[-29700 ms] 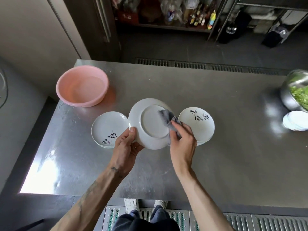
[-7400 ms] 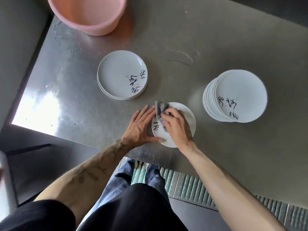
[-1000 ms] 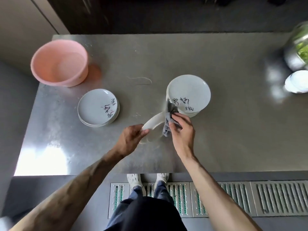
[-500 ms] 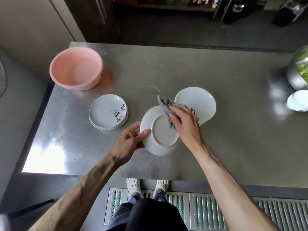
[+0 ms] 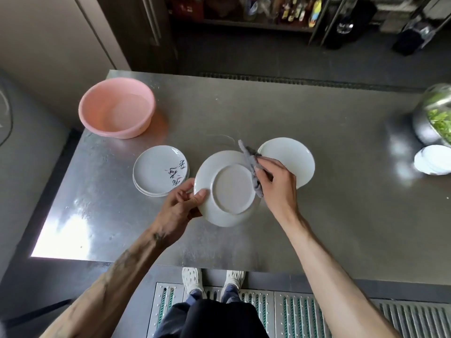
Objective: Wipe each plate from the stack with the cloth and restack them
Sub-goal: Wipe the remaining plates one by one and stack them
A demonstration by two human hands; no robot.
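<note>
1. My left hand (image 5: 180, 206) grips the left edge of a round white ceramic plate (image 5: 227, 191), with the thumb pressed on the rim facing me and the fingers curled behind it.
2. My right hand (image 5: 276, 184) is closed around a crumpled grey cloth (image 5: 251, 164) and presses it against the plate's upper right rim. One end of the cloth sticks up past the plate's edge.
3. The plate is held above the brushed steel table (image 5: 268, 111), tilted so its plain underside and raised foot ring face me (the decorated face is turned away).
4. Just behind my right hand stands a stack of white plates (image 5: 291, 156), and my hand covers its near edge. I cannot tell how many plates it holds.
5. To the left of the held plate, just beyond my left fingers, a lower stack of white plates with black brush lettering and small pink marks (image 5: 159, 173) sits flat on the table.
6. Further back on the left sits a round pink plastic basin (image 5: 117, 107), well apart from both stacks.
7. At the far right edge of the table is a shiny metal bowl of green leaves (image 5: 436, 118). In front of it lies a small pile of white discs (image 5: 433, 160), which are too blurred to identify.
8. Below the table's near edge I see my pale perforated shoes (image 5: 192, 279) on a metal floor grate (image 5: 292, 311).
</note>
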